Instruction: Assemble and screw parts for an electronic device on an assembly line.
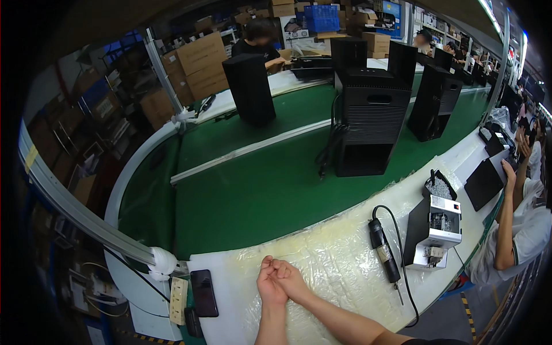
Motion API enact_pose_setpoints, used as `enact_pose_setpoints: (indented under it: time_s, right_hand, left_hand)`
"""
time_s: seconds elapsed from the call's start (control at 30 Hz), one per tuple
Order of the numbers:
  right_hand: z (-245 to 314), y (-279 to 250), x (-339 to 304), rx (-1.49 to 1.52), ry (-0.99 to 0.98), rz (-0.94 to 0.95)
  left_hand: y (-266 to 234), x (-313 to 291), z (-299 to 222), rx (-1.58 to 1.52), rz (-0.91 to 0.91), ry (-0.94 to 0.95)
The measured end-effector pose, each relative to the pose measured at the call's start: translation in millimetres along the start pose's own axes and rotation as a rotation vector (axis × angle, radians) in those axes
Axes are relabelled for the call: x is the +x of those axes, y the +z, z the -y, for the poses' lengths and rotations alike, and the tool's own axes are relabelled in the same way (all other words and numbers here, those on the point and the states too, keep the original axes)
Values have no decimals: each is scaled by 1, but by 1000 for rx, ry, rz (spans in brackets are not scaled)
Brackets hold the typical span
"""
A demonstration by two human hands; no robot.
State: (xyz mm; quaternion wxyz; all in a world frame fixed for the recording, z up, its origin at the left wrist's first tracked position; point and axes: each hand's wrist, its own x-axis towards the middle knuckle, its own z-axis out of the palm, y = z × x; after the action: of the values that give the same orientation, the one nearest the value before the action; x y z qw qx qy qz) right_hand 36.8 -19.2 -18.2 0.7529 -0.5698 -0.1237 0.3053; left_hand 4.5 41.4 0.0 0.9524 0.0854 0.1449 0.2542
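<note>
My left hand (pixel 269 289) and my right hand (pixel 291 282) are together over the plastic-covered worktop (pixel 339 282). Their fingers are curled and pressed against each other, the right hand lapping over the left. No object shows in either hand. To their left lies a dark smartphone (pixel 204 293). Off to the right, an electric screwdriver (pixel 384 250) with a black cable rests on the worktop, its bit pointing toward me. Beside it stands a white and black screw feeder (pixel 438 233) with an open front. A black tray of small screws (pixel 440 185) sits behind the feeder.
Beyond the worktop runs a green conveyor (pixel 247 201) with a pale divider rail. Black computer cases (pixel 371 123) and a black panel-like box (pixel 249 89) stand on it. A power strip (pixel 178 300) lies at the left. At right, a co-worker's hand (pixel 508 174) touches a black panel (pixel 483 184).
</note>
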Motion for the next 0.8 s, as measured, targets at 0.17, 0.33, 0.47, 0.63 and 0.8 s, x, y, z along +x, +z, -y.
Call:
enact_pose_setpoints:
  time_s: [0.17,0.33,0.47,0.63,0.8]
  right_hand:
    - [0,1,0,15,11,1]
    - [-3,-1,1,-11,-29,0]
    - [-6,1,1,-3,-27,-14]
    - [-8,0,2,35,-23,-10]
    - [-5,1,2,62,10,8]
  left_hand:
    - [1,-1,-1,3,-8,3]
    - [3,0,0,2,-15,2]
    - [4,-1,-1,-1,-19,6]
    - [-1,1,0,-11,0,6]
    - [-2,2,0,-19,4,3]
